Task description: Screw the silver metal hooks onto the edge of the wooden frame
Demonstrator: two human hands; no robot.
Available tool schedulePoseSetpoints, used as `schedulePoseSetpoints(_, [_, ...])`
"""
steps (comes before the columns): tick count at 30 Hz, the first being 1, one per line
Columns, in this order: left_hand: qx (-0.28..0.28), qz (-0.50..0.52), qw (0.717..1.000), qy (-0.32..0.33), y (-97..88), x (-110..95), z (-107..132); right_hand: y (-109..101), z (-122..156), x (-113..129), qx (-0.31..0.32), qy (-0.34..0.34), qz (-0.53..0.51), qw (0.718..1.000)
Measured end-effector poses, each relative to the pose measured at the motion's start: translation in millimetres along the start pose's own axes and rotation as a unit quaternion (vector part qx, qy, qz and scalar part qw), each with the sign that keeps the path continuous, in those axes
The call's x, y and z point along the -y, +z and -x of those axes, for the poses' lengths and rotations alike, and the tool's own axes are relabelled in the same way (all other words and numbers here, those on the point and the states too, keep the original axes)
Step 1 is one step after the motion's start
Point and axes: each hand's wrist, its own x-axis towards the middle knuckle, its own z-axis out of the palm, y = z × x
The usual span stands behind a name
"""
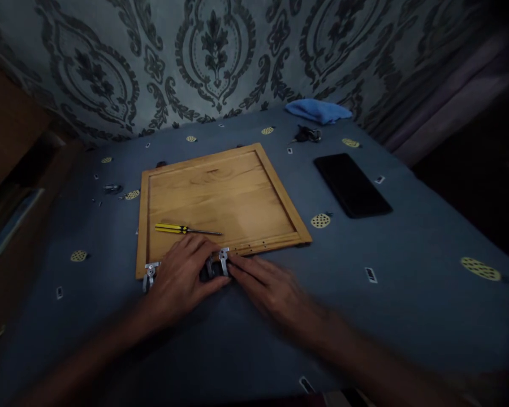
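Observation:
A wooden cabinet door panel (pixel 220 192) lies flat on a blue patterned cloth. On it rests a yellow-handled screwdriver (pixel 186 229). Two metal hinges sit on the panel's near edge: one at the left corner (pixel 150 273) and one in the middle (pixel 223 261). My left hand (pixel 182 280) lies over the near edge with fingers curled, touching the middle hinge. My right hand (pixel 263 282) reaches in from the right, its fingertips pressed against the same hinge. Both hands are slightly blurred.
A black phone (pixel 352 185) lies to the right of the panel. A folded blue cloth (pixel 318 110) and a bunch of keys (pixel 306 134) sit at the far side by the patterned wall. Small dark parts (pixel 112 188) lie to the left.

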Motion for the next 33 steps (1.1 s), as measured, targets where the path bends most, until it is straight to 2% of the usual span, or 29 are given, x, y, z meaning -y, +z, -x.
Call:
schedulePoseSetpoints(11, [0.002, -0.009, 1.000, 0.006, -1.3, 0.2, -0.6, 2.6, 2.0, -0.3, -0.022, 0.001, -0.002, 1.000])
schedulePoseSetpoints(23, [0.010, 0.005, 1.000, 0.003, -3.0, -0.7, -0.4, 8.4, 7.5, 0.7, 0.038, 0.016, -0.018, 0.999])
schedulePoseSetpoints(33, [0.006, -0.005, 1.000, 0.005, -3.4, -2.1, -1.0, 5.1, 4.3, 0.3, 0.040, 0.010, -0.008, 0.999])
